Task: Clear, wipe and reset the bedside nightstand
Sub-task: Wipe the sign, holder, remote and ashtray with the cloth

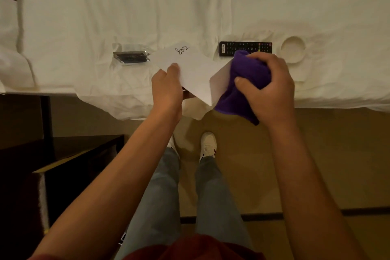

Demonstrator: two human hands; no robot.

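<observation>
The left hand (166,88) pinches a folded white paper card (190,65) with handwritten digits by its near corner, and the right hand (268,88) is closed around a bunched purple cloth (244,82) pressed against the card's right side, both above the near edge of the white-sheeted bed (190,6). On the bed near that edge lie a clear acrylic holder (131,57), a black remote control (244,47) and a round white dish (293,47). The dark wooden nightstand (63,164) stands at lower left.
</observation>
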